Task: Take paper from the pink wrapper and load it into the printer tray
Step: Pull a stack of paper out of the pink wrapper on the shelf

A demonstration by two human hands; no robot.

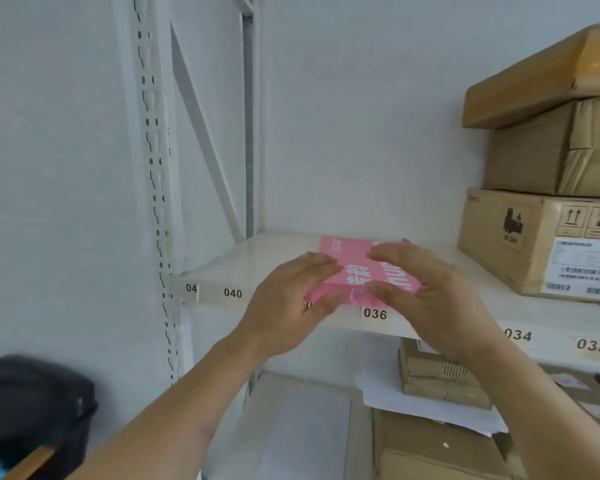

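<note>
A pink wrapper (352,256) with white lettering, holding a ream of paper, lies flat at the front edge of a white shelf (257,258). My left hand (291,299) grips its near left corner, fingers on top and thumb under the front edge. My right hand (426,289) holds the near right part, fingers spread across the top and thumb at the front. No printer or tray is in view.
Stacked cardboard boxes (548,188) fill the right of the shelf. Number labels such as 040 (232,293) and 036 (374,313) run along the shelf edge. Below are more cartons and loose white sheets (385,386). A black bag (32,407) sits at lower left beside the slotted upright (153,168).
</note>
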